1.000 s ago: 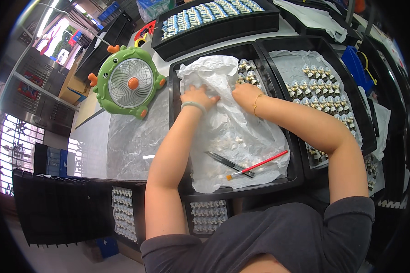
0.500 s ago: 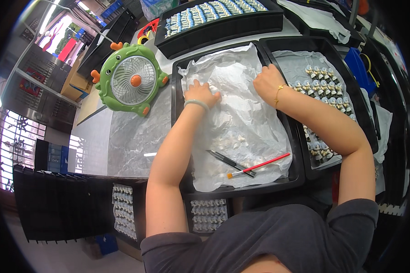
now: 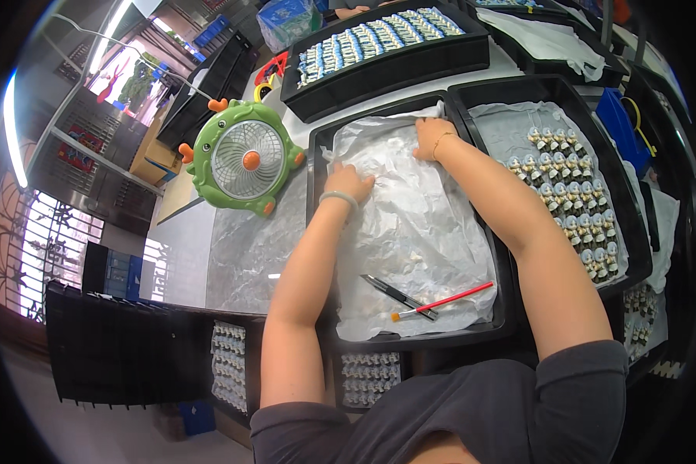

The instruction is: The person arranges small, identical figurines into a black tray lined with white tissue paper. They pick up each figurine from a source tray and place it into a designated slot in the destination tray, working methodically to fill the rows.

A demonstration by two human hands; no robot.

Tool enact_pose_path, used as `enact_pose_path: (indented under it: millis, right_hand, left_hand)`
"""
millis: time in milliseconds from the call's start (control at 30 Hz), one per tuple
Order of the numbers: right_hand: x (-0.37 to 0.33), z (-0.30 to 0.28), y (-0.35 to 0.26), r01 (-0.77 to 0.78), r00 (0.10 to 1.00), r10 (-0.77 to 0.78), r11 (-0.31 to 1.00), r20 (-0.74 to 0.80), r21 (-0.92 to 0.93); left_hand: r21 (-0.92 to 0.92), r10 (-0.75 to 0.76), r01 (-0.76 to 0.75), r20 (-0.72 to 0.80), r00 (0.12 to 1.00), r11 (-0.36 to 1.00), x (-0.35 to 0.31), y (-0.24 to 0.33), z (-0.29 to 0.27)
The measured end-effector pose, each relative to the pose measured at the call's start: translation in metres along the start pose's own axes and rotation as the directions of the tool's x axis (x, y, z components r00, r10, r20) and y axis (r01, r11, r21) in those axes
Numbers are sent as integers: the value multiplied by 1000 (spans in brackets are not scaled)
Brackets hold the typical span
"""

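Since all I get from back here is the head view, I'll start with the hands. The left hand (image 3: 350, 183) is loosely open, fingers spread on the white paper (image 3: 410, 216) toward its far left part, and I don't see it pinching anything. The right hand (image 3: 435, 138) is at the far right part of the sheet with its fingers curled down; can't tell if they've got a fold of paper or just rest on it.

The sheet itself is crumpled and lies inside the black tray (image 3: 421, 341). If I were guiding this, I'd use the left palm as a light anchor and work the right corner outward gently, because thin paper likely tears if you yank it. I'd press softly too, as there seem to be lumps under it.

On the near end, a red brush (image 3: 456, 296) crosses a black pen (image 3: 387, 288), so go easy there or they could roll. Right beside is another tray with rows of little figures (image 3: 568, 193); over left, a green fan (image 3: 247, 158) faces the work.
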State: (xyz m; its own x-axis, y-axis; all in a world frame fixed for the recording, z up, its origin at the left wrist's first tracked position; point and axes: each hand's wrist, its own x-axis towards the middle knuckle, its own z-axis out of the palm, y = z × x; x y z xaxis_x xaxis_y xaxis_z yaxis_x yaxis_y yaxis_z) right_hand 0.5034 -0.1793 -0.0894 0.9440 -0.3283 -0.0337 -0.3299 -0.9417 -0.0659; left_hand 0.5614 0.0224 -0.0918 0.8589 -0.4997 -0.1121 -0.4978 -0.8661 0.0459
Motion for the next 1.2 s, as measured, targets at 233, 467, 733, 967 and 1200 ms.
enact_pose_path:
  millis: [233,467,733,967,1200]
  right_hand:
    - [1,6,3,-10,1000,10,1000,-25,1]
    - [9,6,-4,-65,998,62,995,33,75]
    - [62,17,20,-194,974,141,925,179,327]
    - [38,26,-1,-110,975,100,993,-200,-39]
    - [33,18,-6,-68,975,22,977,-221,-203]
  left_hand:
    - [19,27,-28,11,1000,999,28,10,-29]
    - [-77,-71,56,-210,975,996,60,4,15]
    - [-296,-88,19,-224,971,955,74,-6,22]
    - [-212,-70,-3,-337,939,977,70,-5,28]
    - [-63,-30,10,-339,940,998,66,-4,26]
